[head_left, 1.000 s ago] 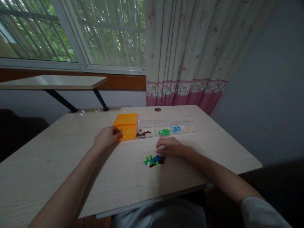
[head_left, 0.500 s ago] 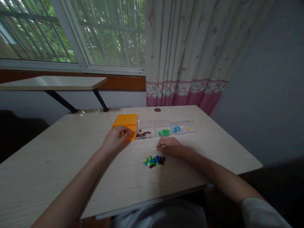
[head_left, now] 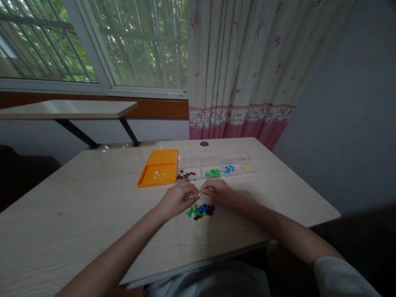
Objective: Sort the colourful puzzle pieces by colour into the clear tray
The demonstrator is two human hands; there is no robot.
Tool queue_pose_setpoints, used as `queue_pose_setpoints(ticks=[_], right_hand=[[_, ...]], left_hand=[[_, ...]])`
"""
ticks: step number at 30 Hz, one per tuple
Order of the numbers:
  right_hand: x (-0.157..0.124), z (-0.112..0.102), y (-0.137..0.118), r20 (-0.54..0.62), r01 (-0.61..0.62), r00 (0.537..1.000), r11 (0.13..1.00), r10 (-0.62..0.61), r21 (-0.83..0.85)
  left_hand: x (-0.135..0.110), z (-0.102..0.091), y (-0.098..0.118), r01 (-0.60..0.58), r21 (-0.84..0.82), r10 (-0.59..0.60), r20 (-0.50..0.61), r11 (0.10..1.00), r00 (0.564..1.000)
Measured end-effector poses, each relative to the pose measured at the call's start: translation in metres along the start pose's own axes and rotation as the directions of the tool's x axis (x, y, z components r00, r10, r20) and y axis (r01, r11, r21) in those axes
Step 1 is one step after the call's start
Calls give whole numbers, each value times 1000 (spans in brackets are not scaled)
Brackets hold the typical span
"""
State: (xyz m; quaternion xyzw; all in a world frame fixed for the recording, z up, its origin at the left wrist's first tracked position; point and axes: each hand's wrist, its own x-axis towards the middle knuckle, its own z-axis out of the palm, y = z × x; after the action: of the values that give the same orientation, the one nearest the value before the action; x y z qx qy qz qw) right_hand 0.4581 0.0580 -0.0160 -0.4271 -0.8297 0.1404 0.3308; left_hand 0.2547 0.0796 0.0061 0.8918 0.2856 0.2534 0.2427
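Note:
My left hand point(head_left: 178, 199) and my right hand point(head_left: 218, 192) meet above the table, fingertips almost touching. Both are closed in a pinch on a small whitish piece point(head_left: 199, 194), too small to name more exactly. Just below them lies a mixed pile of tiny blue, green, dark brown and yellow pieces point(head_left: 201, 210). Left of the hands, an orange open case point(head_left: 148, 178) holds several small white pieces point(head_left: 159, 175). Beyond the hands, a clear divided tray point(head_left: 198, 173) has brown pieces point(head_left: 185, 175), green pieces point(head_left: 213, 173), blue pieces point(head_left: 229, 169) and yellow pieces point(head_left: 247, 168) in separate compartments.
The pale wooden table point(head_left: 102, 198) has a round cable hole point(head_left: 204, 144) near its back edge. A raised shelf point(head_left: 77, 108) on black legs stands at the back left. Behind are a barred window point(head_left: 142, 45) and a patterned curtain point(head_left: 241, 74).
My left hand has moved right and toward me, from over the orange case to my right hand, uncovering the white pieces. My right hand has barely moved.

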Motion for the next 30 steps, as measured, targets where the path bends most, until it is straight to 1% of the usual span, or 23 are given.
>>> queue_pose_setpoints(ticks=[2, 6, 9, 13, 16, 21, 23, 25, 27, 28, 30], right_hand=[[1, 0, -2, -10, -50, 999, 998, 50, 38], [4, -2, -9, 27, -160, 987, 983, 158, 94], [5, -2, -10, 33, -207, 978, 971, 205, 122], [6, -2, -9, -6, -239, 970, 955, 244, 174], [6, -2, -9, -38, -238, 967, 949, 251, 206], [7, -2, -12, -59, -236, 966, 948, 253, 212], [6, -3, -11, -41, -252, 963, 946, 265, 204], [5, -8, -7, 33, -277, 961, 940, 275, 198], [2, -15, 0, 181, -275, 953, 942, 241, 193], [0, -20, 3, 272, -259, 941, 946, 202, 193], [-4, -31, 11, 428, -216, 897, 955, 111, 204]], left_hand=[[0, 1, -1, -12, -3, 12, -14, 1000, 1000], [2, 4, -1, -41, -5, 41, -46, 999, 998], [2, 5, 1, -29, -18, 27, -81, 999, 996], [3, 4, 3, -10, -80, -2, -149, 997, 989], [4, 4, 3, -1, -132, -26, -200, 991, 980], [6, 5, 1, 35, -181, -75, -222, 983, 972], [7, 3, 1, 41, -197, -88, -239, 980, 967], [7, -1, 1, 45, -216, -104, -270, 975, 957], [6, -7, 0, 42, -243, -123, -328, 969, 937], [5, -10, -2, 39, -257, -133, -362, 966, 923], [4, -15, -6, 31, -270, -151, -436, 962, 887]])
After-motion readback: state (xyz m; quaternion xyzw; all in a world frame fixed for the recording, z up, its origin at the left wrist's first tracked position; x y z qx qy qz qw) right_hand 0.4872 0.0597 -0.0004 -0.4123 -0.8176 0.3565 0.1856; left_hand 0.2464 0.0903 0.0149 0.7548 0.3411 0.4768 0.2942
